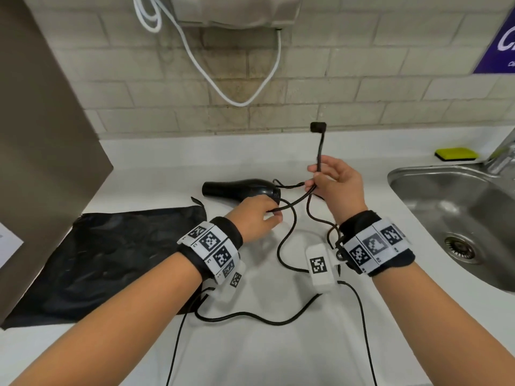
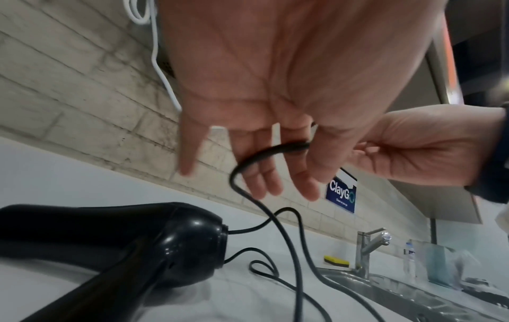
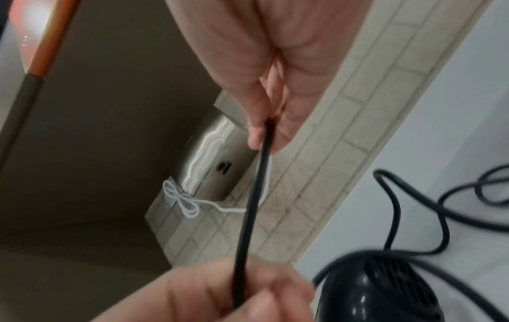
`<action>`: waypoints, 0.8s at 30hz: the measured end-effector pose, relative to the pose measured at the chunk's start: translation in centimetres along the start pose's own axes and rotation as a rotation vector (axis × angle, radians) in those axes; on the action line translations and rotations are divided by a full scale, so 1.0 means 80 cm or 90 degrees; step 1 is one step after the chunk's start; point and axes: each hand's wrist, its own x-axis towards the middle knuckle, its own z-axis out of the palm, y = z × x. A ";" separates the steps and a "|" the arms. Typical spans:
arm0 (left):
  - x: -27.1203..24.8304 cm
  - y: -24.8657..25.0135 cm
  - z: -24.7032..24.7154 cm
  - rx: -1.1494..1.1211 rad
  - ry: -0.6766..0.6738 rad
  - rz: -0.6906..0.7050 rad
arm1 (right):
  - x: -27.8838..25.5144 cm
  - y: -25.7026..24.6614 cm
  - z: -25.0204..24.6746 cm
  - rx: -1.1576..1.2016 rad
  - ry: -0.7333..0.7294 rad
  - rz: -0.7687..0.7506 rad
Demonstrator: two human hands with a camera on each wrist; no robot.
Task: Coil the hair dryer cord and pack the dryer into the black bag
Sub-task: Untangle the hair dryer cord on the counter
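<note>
The right hand (image 1: 337, 181) has a narrow grip, pinching the cord (image 1: 289, 210) just below its plug (image 1: 318, 127), which stands upright; the left hand (image 1: 257, 217) pinches the same strand nearer the worktop's (image 1: 250, 358) front. The black bag (image 1: 111, 260) lies flat and holds nothing visible at the left edge; the dryer (image 1: 242, 188) lies behind it, barrel leftward, nearest the left hand; loose cord trails toward the front edge.
</note>
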 end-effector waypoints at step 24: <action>-0.033 -0.076 -0.010 0.252 -0.353 -0.209 | -0.042 0.064 0.006 -0.776 -0.525 -0.009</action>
